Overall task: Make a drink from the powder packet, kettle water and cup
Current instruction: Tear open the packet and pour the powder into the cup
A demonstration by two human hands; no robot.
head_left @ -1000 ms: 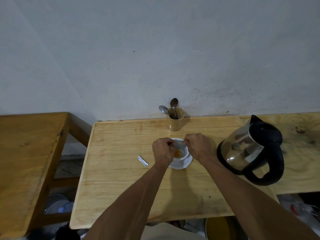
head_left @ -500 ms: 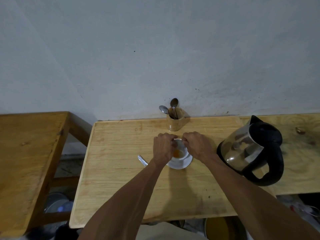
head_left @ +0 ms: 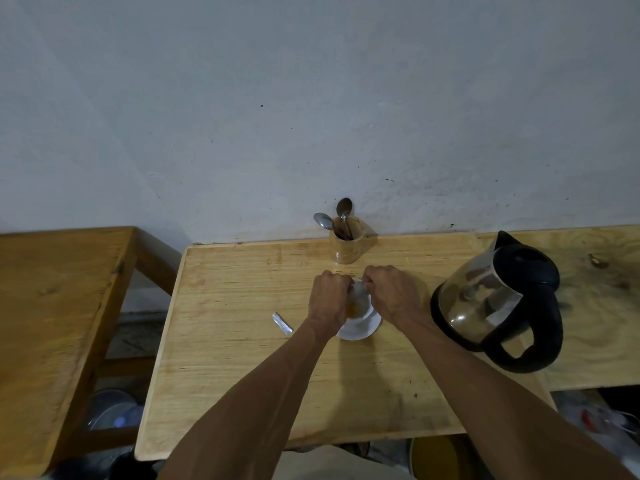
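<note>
I see both hands over the small white cup (head_left: 360, 303) on its white saucer (head_left: 363, 328), mid-table. My left hand (head_left: 330, 299) and right hand (head_left: 389, 295) pinch a small silvery packet (head_left: 360, 287) between them above the orange powder. A torn foil strip (head_left: 282, 323) lies just left. The steel-and-black kettle (head_left: 498, 303) crowds the right; the wooden spoon holder (head_left: 348, 244) stands behind by the wall. The front of the wooden table (head_left: 242, 375) is open.

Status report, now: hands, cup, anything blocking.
Left hand and right hand both pinching the powder packet over the cup. Orange powder in cup, cup on saucer. Kettle to the right, untouched. Nothing blocking.
</note>
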